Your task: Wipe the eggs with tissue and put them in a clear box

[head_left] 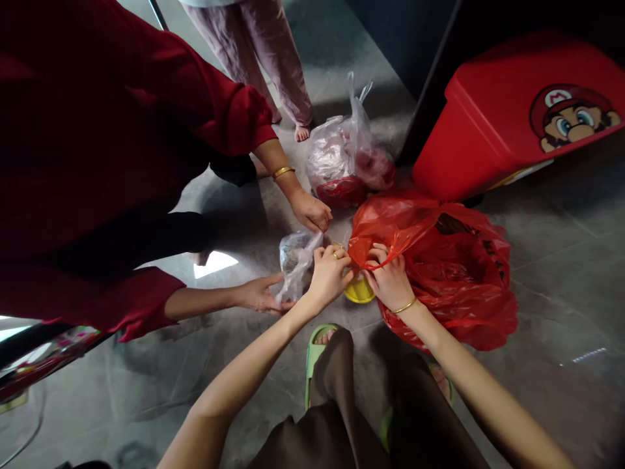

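My right hand (pixel 392 280), with a gold bangle at the wrist, is closed on the gathered edge of a red plastic bag (pixel 454 286). The bag spreads over the floor to the right. My left hand (pixel 329 273), wearing a ring, pinches the same bag's left edge; its fingertips are partly hidden. Under and between my hands is a round yellow thing (pixel 360 290), mostly covered. Just left, another person's two hands (pixel 312 212) hold a clear plastic bag (pixel 295 260) with something pale inside, close against my left hand.
A tied clear bag with red contents (pixel 349 163) stands on the grey tiled floor (pixel 561 312). A red bin (pixel 488 124) with a cartoon face is at the upper right. The person in red (pixel 122 130) leans in from the left; another person's legs (pixel 258 52) are behind.
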`<state>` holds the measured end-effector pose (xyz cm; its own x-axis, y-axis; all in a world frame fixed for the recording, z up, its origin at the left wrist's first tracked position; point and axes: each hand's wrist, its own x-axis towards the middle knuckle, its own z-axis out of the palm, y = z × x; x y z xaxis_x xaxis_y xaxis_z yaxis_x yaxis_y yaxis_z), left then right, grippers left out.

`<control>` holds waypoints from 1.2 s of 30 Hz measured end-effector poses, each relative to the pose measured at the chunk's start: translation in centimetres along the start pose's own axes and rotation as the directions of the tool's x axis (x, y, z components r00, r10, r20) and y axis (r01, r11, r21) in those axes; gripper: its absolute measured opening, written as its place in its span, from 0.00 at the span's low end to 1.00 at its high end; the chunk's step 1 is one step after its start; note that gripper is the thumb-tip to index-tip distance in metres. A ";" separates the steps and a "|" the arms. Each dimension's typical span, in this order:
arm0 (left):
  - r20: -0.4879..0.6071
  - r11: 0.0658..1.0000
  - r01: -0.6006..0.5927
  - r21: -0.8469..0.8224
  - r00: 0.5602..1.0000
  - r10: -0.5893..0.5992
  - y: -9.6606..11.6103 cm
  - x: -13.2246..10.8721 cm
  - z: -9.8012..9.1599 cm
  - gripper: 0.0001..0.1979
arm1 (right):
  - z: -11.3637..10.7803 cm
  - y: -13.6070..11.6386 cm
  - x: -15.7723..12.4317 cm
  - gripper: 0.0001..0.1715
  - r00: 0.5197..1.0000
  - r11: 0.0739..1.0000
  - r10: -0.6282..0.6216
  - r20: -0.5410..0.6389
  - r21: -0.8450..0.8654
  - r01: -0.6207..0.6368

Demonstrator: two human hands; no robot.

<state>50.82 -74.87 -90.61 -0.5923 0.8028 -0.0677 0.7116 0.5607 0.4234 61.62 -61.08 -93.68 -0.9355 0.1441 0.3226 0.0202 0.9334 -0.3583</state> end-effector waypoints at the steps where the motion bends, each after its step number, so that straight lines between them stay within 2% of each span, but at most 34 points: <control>1: 0.017 1.000 -0.001 0.002 1.000 0.001 0.1 0.1 -0.1 0.06 | 0.2 0.0 0.1 0.09 1.000 1.000 -0.004 0.013 0.017 0.004; 6: 0.101 0.994 -0.070 0.082 0.993 0.061 0.5 0.6 -1.0 0.05 | 0.9 0.0 0.0 0.15 0.995 0.995 -0.095 -0.021 -0.027 0.094; 10: 0.085 0.983 -0.073 0.168 0.995 0.059 1.3 0.5 -1.3 0.04 | 0.6 -0.1 -0.1 0.19 0.988 0.980 -0.152 -0.014 -0.133 0.149; 14: -0.004 0.978 -0.055 0.202 0.998 0.057 2.0 0.1 -0.8 0.04 | 0.4 -0.5 -0.3 0.18 0.993 0.983 -0.117 -0.023 -0.144 0.113; 18: -0.113 0.989 0.037 0.142 0.993 -0.021 2.2 -0.8 0.2 0.03 | 1.1 -1.3 -1.1 0.11 0.994 0.996 0.026 -0.107 -0.086 -0.035; 22: -0.247 0.987 0.152 0.055 0.960 -0.134 2.4 -2.2 1.6 0.03 | 1.9 -2.3 -1.8 0.11 0.985 0.994 0.086 -0.149 -0.057 -0.095; 26: -0.349 0.978 0.202 0.044 0.921 -0.174 3.0 -3.2 2.5 0.02 | 1.8 -2.7 -2.1 0.11 0.976 0.988 0.131 -0.173 -0.054 -0.142; 30: -0.361 0.980 0.162 0.119 0.926 -0.109 3.2 -3.3 2.4 0.03 | 0.7 -2.0 -1.6 0.09 0.989 0.995 0.092 -0.116 -0.025 -0.095; 33: -0.336 0.971 0.106 0.213 0.942 -0.029 3.2 -3.1 2.0 0.04 | -0.2 -0.6 -0.6 0.09 1.000 1.000 0.000 -0.028 0.020 0.001; 36: -0.304 0.953 0.044 0.301 0.951 0.052 3.2 -2.9 1.6 0.04 | -1.0 0.6 0.7 0.09 0.991 0.988 -0.121 0.061 0.099 0.115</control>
<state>55.37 -75.06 -90.56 -0.6410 0.7315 0.2324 0.7658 0.6302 0.1283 61.34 -60.15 -92.81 -0.9509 0.0097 0.3092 -0.1222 0.9064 -0.4044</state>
